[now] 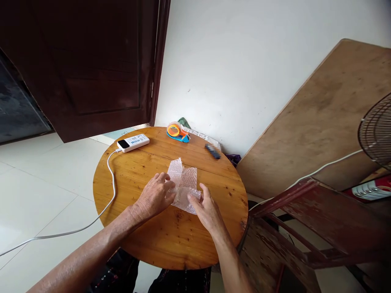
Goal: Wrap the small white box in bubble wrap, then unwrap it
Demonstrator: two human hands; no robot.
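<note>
A sheet of clear bubble wrap lies partly folded on the middle of a round wooden table. My left hand rests on the wrap's left edge with its fingers curled over it. My right hand pinches the wrap's near right edge between thumb and fingers. Whatever sits inside the fold is hidden by the wrap and my fingers.
An orange and blue tape dispenser and a small dark object sit at the table's far edge. A white power bank with a white cable lies far left. A wooden board, a red wooden frame and a fan stand at right.
</note>
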